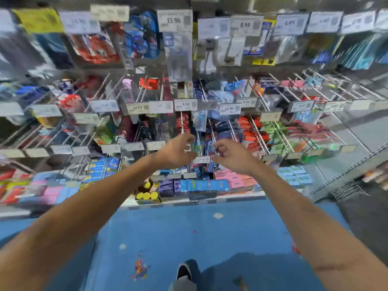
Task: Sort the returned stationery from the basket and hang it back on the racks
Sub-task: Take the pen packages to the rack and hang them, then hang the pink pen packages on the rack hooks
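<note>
Blurry feed, but I've got a small blue-green pack [196,146] upright at the front of the rack [261,101], low and centre, just above a white price tag [201,159]. On its hook or not, I can't tell. All around, wire prongs carry hanging red, blue and green packs.

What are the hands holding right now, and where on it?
Cannot tell for sure: the left hand and right hand curl their fingers beside a hanging blue pack, but blur hides any grip.
</note>
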Tool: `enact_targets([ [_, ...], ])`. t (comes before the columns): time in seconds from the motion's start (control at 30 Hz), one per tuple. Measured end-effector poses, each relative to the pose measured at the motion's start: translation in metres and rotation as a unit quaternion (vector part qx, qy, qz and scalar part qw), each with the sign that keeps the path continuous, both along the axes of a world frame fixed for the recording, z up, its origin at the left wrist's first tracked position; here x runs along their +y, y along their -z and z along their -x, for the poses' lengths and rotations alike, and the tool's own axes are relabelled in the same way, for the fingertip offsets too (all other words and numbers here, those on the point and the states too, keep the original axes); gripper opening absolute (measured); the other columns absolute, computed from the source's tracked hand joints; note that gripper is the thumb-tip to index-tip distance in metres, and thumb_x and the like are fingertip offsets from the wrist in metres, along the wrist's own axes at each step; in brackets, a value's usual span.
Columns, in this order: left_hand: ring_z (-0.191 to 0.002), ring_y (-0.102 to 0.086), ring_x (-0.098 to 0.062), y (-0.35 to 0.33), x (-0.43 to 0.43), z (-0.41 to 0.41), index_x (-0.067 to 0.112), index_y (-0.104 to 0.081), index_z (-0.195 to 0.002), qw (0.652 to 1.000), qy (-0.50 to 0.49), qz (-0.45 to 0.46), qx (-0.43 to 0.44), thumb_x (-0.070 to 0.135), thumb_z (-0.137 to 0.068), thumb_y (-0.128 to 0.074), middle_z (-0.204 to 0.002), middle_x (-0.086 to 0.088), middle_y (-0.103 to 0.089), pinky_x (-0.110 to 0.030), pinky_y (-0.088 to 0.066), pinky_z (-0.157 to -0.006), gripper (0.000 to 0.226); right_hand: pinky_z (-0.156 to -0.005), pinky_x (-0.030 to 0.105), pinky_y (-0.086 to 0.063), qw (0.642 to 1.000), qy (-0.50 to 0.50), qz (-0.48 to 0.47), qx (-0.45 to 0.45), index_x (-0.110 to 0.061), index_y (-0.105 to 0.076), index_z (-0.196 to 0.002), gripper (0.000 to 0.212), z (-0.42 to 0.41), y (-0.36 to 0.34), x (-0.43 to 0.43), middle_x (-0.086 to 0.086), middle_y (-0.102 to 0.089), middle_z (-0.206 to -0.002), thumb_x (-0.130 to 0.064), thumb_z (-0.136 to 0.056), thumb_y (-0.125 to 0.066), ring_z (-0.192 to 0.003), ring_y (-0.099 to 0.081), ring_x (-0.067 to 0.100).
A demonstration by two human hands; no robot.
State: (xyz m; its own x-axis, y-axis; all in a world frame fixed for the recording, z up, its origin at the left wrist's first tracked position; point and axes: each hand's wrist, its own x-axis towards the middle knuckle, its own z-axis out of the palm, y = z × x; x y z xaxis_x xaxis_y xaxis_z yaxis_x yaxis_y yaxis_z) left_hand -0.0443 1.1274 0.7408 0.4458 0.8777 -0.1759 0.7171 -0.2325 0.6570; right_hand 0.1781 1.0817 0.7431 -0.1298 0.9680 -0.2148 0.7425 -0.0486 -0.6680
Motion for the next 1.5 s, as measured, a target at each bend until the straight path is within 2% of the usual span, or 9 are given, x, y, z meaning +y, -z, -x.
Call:
enact_targets([
  [0.2, -0.123, -0.059, -0.030, -0.023, -0.079, 0.069, 0.007, -0.046, -0.140, 0.994, -0.107, -0.006, 0.000, 0.024, -0.100, -0.065, -0.138, -0.013, -0.057, -0.049, -0.054, -0.101, 0.048, -0.084, 0.029, -0.047, 0.993, -0.116, 0.003, 0.026, -0.014, -0.050, -0.140, 0.048, 0.067, -0.022, -0.025, 0.004, -0.056, -0.128, -0.025, -0.097, -0.069, -0.109, -0.059, 0.021],
  [0.37, -0.113, -0.061, -0.020, -0.023, -0.174, 0.134, 0.012, -0.052, -0.136, 0.965, -0.261, -0.016, -0.009, 0.020, -0.096, -0.064, -0.134, -0.004, -0.059, -0.031, -0.049, -0.091, 0.042, -0.075, 0.024, -0.054, 0.966, -0.258, -0.009, 0.010, -0.018, -0.057, -0.133, 0.043, 0.140, -0.026, -0.063, 0.001, -0.063, -0.120, -0.028, -0.094, -0.071, -0.093, -0.063, 0.009],
  [0.5, -0.116, -0.062, -0.026, -0.014, -0.262, 0.189, 0.008, -0.051, -0.140, 0.919, -0.393, 0.001, -0.030, 0.032, -0.089, -0.070, -0.137, -0.010, -0.060, -0.037, -0.050, -0.101, 0.060, -0.064, 0.005, -0.040, 0.930, -0.364, -0.052, -0.003, -0.012, -0.061, -0.129, 0.041, 0.216, -0.026, -0.109, -0.001, -0.066, -0.105, -0.024, -0.091, -0.074, -0.091, -0.060, 0.012],
  [0.7, -0.107, -0.064, -0.025, -0.007, -0.423, 0.254, 0.006, -0.052, -0.138, 0.830, -0.555, 0.015, -0.058, 0.030, -0.088, -0.072, -0.134, -0.009, -0.060, -0.032, -0.049, -0.086, 0.059, -0.084, 0.018, -0.052, 0.844, -0.534, -0.046, -0.014, -0.010, -0.062, -0.125, 0.040, 0.337, -0.014, -0.217, 0.004, -0.070, -0.107, -0.019, -0.089, -0.076, -0.089, -0.065, 0.014],
  [0.93, -0.123, -0.060, -0.026, 0.013, -0.666, 0.296, 0.009, -0.047, -0.139, 0.674, -0.736, 0.040, -0.056, 0.026, -0.095, -0.067, -0.140, -0.006, -0.055, -0.022, -0.041, -0.081, 0.051, -0.079, 0.025, -0.047, 0.697, -0.715, -0.047, -0.015, -0.013, -0.062, -0.124, 0.038, 0.466, -0.010, -0.412, 0.001, -0.069, -0.106, -0.022, -0.089, -0.074, -0.087, -0.068, 0.018],
  [1.07, -0.090, -0.057, -0.018, 0.028, -0.821, 0.284, 0.004, -0.053, -0.132, 0.570, -0.817, 0.078, -0.023, 0.021, -0.097, -0.069, -0.123, -0.012, -0.062, -0.018, -0.035, -0.058, 0.043, -0.078, 0.029, -0.051, 0.596, -0.802, -0.023, -0.023, -0.012, -0.062, -0.125, 0.038, 0.517, 0.004, -0.560, -0.003, -0.066, -0.106, -0.024, -0.091, -0.072, -0.094, -0.068, 0.019],
  [1.27, -0.105, -0.061, -0.017, 0.058, -1.072, 0.239, 0.020, -0.054, -0.130, 0.448, -0.884, 0.130, -0.033, 0.066, -0.082, -0.067, -0.131, -0.002, -0.056, -0.037, -0.055, -0.091, 0.068, -0.074, 0.018, -0.044, 0.444, -0.896, -0.015, -0.016, -0.011, -0.066, -0.120, 0.034, 0.541, 0.025, -0.790, 0.001, -0.069, -0.109, -0.023, -0.090, -0.077, -0.090, -0.066, 0.017],
  [1.37, -0.097, -0.055, -0.024, 0.031, -1.153, 0.200, 0.010, -0.059, -0.108, 0.361, -0.920, 0.150, -0.034, 0.029, -0.100, -0.062, -0.108, -0.008, -0.056, -0.033, -0.046, -0.081, 0.021, -0.085, 0.021, -0.044, 0.365, -0.930, -0.037, -0.022, -0.015, -0.065, -0.122, 0.035, 0.542, 0.028, -0.890, 0.003, -0.070, -0.119, -0.028, -0.091, -0.075, -0.102, -0.068, 0.021],
  [1.5, -0.106, -0.058, -0.028, 0.030, -1.236, 0.155, 0.006, -0.058, -0.122, 0.269, -0.951, 0.148, -0.035, 0.027, -0.101, -0.062, -0.120, -0.015, -0.059, -0.030, -0.042, -0.079, 0.030, -0.100, 0.037, -0.043, 0.236, -0.968, -0.078, -0.027, -0.003, -0.065, -0.117, 0.029, 0.533, 0.025, -0.999, 0.013, -0.065, -0.122, -0.023, -0.096, -0.067, -0.116, -0.061, 0.029],
])
